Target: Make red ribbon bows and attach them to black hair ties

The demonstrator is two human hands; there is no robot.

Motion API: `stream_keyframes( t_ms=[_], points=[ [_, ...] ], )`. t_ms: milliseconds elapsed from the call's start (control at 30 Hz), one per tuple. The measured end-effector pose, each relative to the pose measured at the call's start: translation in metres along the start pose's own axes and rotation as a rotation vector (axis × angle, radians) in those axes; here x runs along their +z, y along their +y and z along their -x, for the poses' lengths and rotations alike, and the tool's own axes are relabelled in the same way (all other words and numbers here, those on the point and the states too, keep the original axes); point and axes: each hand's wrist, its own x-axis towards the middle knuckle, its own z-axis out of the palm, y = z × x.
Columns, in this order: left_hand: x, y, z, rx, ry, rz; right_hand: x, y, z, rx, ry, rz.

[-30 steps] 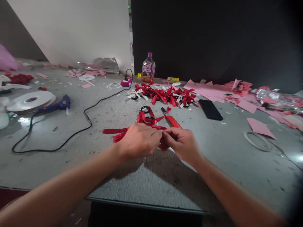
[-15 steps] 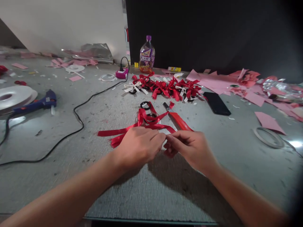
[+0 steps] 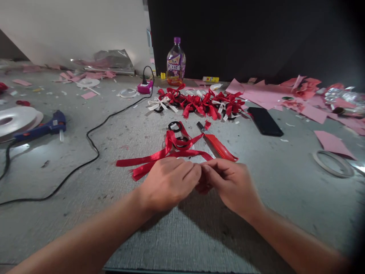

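Note:
My left hand (image 3: pixel 171 183) and my right hand (image 3: pixel 234 186) meet above the near part of the table, both closed with fingertips together. Between them shows a small part of a red ribbon (image 3: pixel 203 187); the fingers hide most of it. Just beyond lie loose strips of red satin ribbon (image 3: pixel 139 160), tangled with two black hair ties (image 3: pixel 174 127). A red utility knife (image 3: pixel 219 147) with its blade out rests beyond my right hand. Farther back is a pile of red and white ribbon bows (image 3: pixel 199 102) with black rings among them.
A blue glue gun (image 3: pixel 42 128) lies left beside white ribbon spools (image 3: pixel 17 118), its black cord crossing the table (image 3: pixel 80 224). At the back stand a drink bottle (image 3: pixel 176 64) and a pink socket (image 3: pixel 145 86). Right are a phone (image 3: pixel 265 121), pink paper (image 3: pixel 333 144) and a ring-shaped roll (image 3: pixel 333 163).
My hands stay together at nearly the same spot, with slight shifts of the fingers around the ribbon. The camera view has tilted slightly; the things on the table lie as before.

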Motion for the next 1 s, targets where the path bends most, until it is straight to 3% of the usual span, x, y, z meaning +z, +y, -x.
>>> stream_keyframes(
  t_ms=[167,300,433,633,833,1000],
  points=[
    [-0.003,0.005,-0.007,-0.004,0.077,0.024,0.006,-0.002,0.001,-0.051,-0.003,-0.013],
    [0.001,0.003,-0.009,-0.107,0.138,0.055,-0.001,-0.004,0.003,-0.133,0.071,-0.001],
    [0.006,-0.001,-0.004,-0.236,0.169,0.076,-0.008,-0.004,0.003,-0.264,0.120,0.220],
    [0.002,0.002,-0.007,-0.473,0.116,0.508,-0.008,0.004,-0.002,-0.623,0.070,0.560],
    [-0.004,0.000,-0.010,-0.552,0.007,0.601,-0.010,0.007,-0.003,-0.662,0.071,0.572],
    [-0.004,-0.003,-0.010,-0.458,-0.075,0.576,-0.012,0.007,-0.005,-0.675,0.085,0.585]
  ],
)
